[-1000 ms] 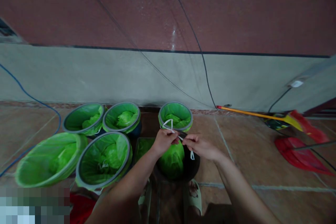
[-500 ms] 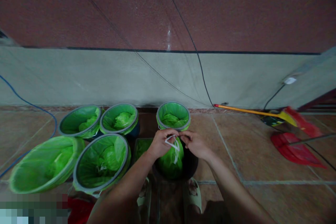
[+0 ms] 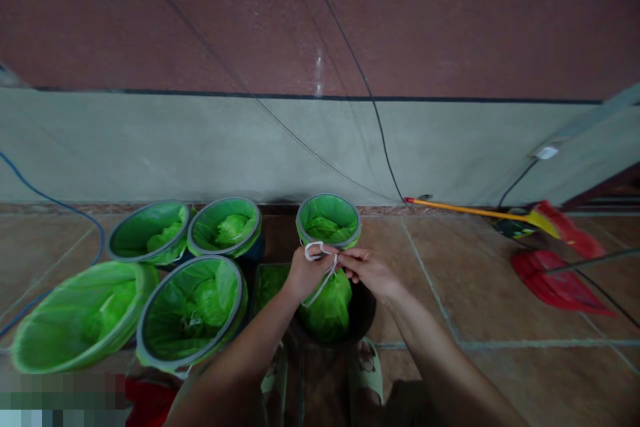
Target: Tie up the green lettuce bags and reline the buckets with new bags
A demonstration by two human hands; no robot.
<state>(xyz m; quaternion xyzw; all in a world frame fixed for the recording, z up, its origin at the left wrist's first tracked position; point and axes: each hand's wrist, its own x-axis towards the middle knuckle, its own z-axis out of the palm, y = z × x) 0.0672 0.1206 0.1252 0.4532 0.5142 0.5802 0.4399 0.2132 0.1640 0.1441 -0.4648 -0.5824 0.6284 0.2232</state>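
A green garbage bag (image 3: 327, 313), gathered at its top, sits inside a dark bin (image 3: 367, 317) right in front of my feet. Its white drawstring (image 3: 329, 278) loops up over the fingers of my left hand (image 3: 306, 273) and hangs down over the bag. Fingers of my right hand (image 3: 371, 272) are pinched together on the string beside the left ones, just above the gathered neck. Both hands are closed, their fingertips meeting; exactly how the string runs between them is partly hidden.
Behind my hands stands a green-lined bin (image 3: 329, 240). Several lined bins stand left, including a large grey-rimmed one (image 3: 240, 303) and a wide green one (image 3: 23, 353). A yellow-handled broom (image 3: 465, 210) and red dustpan (image 3: 557, 280) lie right. Cables hang along the wall (image 3: 200, 147).
The white drawstring has shifted from hanging in front of the bag to looping over my left fingers. My hands stay close together above the bag. The view has shifted slightly.
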